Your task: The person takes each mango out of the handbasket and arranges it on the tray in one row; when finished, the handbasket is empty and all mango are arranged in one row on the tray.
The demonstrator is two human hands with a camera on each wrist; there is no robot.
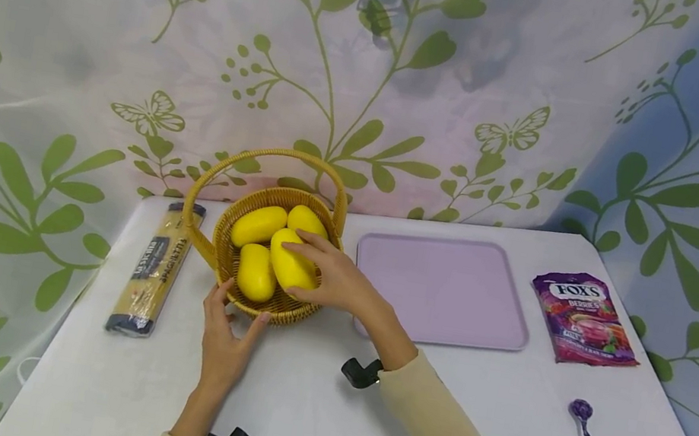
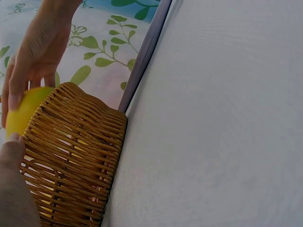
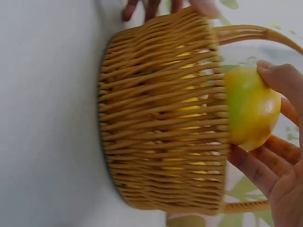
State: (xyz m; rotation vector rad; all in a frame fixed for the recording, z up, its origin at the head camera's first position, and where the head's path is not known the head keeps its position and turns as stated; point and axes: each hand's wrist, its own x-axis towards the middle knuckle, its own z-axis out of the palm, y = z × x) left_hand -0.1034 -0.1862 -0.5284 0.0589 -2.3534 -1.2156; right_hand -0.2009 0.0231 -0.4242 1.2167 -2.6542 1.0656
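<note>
My right hand [image 1: 336,277] grips a yellow mango [image 1: 291,258], fingers over its far side and thumb at the near side. In the right wrist view this mango [image 3: 251,106] shows a green patch and stands partly above the rim of a wicker basket [image 3: 161,118]. Three more yellow mangoes lie in the basket, among them one at the front [image 1: 256,273]. My left hand [image 1: 226,344] holds the basket's near left side, its thumb at the rim. The basket's arched handle [image 1: 270,152] stands upright.
Left of the basket lies a packet of spaghetti [image 1: 153,270]. A pale purple tray [image 1: 444,292] lies to its right. Farther right are a purple Fox's candy bag [image 1: 585,319] and a lollipop [image 1: 581,423]. A patterned cloth backdrop [image 1: 410,105] rises behind the white table [image 1: 302,418].
</note>
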